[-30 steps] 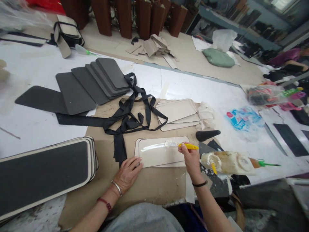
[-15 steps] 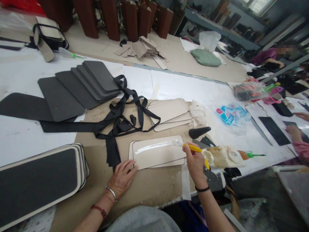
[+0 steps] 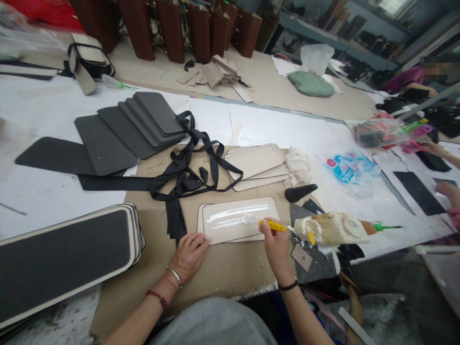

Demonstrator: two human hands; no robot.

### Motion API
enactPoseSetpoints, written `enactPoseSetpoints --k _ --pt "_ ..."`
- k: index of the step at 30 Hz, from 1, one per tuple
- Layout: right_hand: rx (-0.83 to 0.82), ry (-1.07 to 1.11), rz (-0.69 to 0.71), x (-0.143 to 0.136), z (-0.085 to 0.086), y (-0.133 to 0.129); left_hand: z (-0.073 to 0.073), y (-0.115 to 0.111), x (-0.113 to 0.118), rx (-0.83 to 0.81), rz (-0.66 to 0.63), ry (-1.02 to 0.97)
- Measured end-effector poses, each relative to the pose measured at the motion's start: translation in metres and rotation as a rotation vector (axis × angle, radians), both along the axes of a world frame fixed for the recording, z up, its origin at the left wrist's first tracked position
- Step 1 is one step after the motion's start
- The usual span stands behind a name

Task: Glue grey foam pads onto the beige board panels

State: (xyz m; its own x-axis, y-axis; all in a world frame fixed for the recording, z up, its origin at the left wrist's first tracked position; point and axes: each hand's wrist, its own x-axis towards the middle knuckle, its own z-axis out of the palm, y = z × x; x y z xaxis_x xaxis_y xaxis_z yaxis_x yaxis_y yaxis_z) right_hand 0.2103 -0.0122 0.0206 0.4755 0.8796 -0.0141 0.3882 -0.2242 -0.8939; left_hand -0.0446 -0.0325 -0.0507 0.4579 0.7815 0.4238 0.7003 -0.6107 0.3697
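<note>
A yellow-handled brush is pinched in my right hand, its white-coated bristles on the top beige panel. White streaks of paste run lengthwise along that panel, which overlaps another one beneath. My left hand lies at the panel's lower left corner, fingertips on its edge, fingers spread somewhat. To the right of my right hand, a white-smeared container lies on its side with a second yellow piece at its opening. Black ribbon is tangled behind my left hand.
Dark grey panels fan out at the back left. Large dark boards with beige rims are stacked at left. More beige panels lie beyond the work. A black pointed tool and plastic bag are right. Another person's hand shows far right.
The brush and my right hand have moved left over the panel, and there are more white streaks on it. The view has shifted a little. My left hand keeps to the panel's corner.
</note>
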Motion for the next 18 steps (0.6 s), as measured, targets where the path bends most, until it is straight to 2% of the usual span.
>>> enactPoseSetpoints --k 4,8,12,18 --pt "0.026 -0.385 -0.120 0.046 0.005 0.003 -0.002 -0.001 -0.001 -0.005 -0.005 0.032" --pt "0.083 -0.596 -0.129 0.055 0.009 0.004 -0.004 -0.004 -0.001 -0.029 0.008 0.049" --pt "0.119 -0.651 -0.129 0.053 0.010 0.000 -0.006 -0.006 -0.001 -0.034 0.018 0.036" --pt "0.102 -0.578 -0.162 0.056 0.017 -0.005 -0.006 -0.006 -0.001 0.004 0.025 0.037"
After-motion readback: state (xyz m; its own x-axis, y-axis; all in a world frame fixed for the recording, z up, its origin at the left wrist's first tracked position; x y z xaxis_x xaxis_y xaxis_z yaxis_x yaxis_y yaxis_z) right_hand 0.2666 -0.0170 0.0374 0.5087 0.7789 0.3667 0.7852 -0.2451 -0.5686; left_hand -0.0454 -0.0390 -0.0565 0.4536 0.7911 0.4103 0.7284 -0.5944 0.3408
